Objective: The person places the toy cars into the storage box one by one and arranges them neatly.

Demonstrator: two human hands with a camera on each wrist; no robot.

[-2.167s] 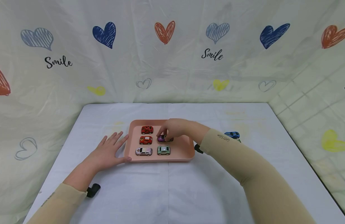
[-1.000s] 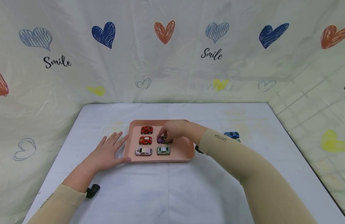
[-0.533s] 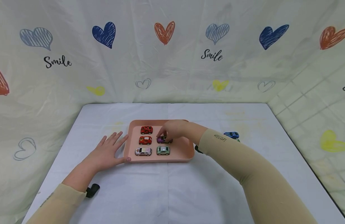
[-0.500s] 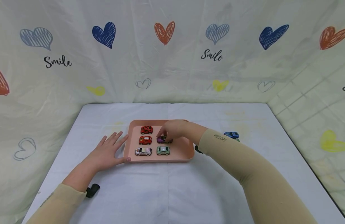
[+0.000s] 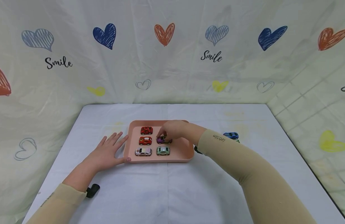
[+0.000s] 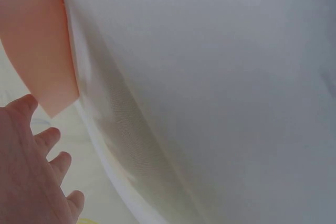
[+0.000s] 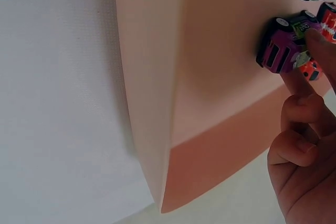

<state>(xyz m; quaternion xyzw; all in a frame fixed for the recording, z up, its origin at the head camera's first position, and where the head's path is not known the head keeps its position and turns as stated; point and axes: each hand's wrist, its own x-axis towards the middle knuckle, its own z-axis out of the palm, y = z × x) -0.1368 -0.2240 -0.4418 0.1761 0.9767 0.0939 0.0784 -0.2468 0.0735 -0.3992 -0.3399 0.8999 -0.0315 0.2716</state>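
Observation:
In the head view, a pink tray holds several toy cars. My right hand pinches a purple car in the tray's middle; the right wrist view shows thumb and finger on the purple car, the other fingers of the hand curled. Left of it stand a red car, a second red car and a white car; a pale green car sits in front. My left hand, fingers spread, touches the tray's left edge.
A blue car rests on the white-covered table to the right of the tray, with a green car mostly hidden behind the right sleeve. A patterned sheet hangs behind the table and along its sides.
The head view has shifted very slightly. Since the oldest frame, the right hand and the purple car have settled a little lower in the tray; the left hand stays at the tray's edge.

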